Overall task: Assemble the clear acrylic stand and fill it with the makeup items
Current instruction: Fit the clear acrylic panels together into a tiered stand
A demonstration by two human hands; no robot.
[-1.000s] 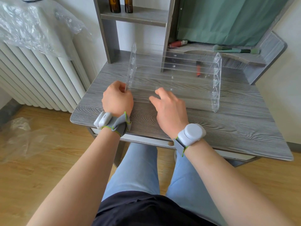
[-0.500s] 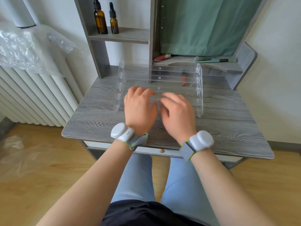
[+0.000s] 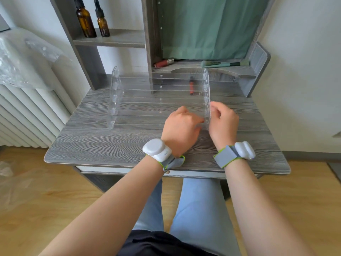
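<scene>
Grey wood-grain covers the worktop (image 3: 92, 141), which stands against a pale wall with a white radiator to its left and a green curtain behind its shelf unit. The single head view shows the clear acrylic stand (image 3: 158, 100) upright in the middle of the worktop, tiers stepping back toward the shelves. Both hands work at the stand's right side panel: the left hand (image 3: 181, 126) curls against the front tier's end, the right hand (image 3: 224, 121) pinches the panel edge, so each grip is closed on acrylic. I judge the stand light, stiff, slick and easily cracked at its joints; hold it by both side panels. Behind the stand lie a red lipstick (image 3: 164, 62), teal brushes (image 3: 224, 63) and two amber dropper bottles (image 3: 93, 20).
</scene>
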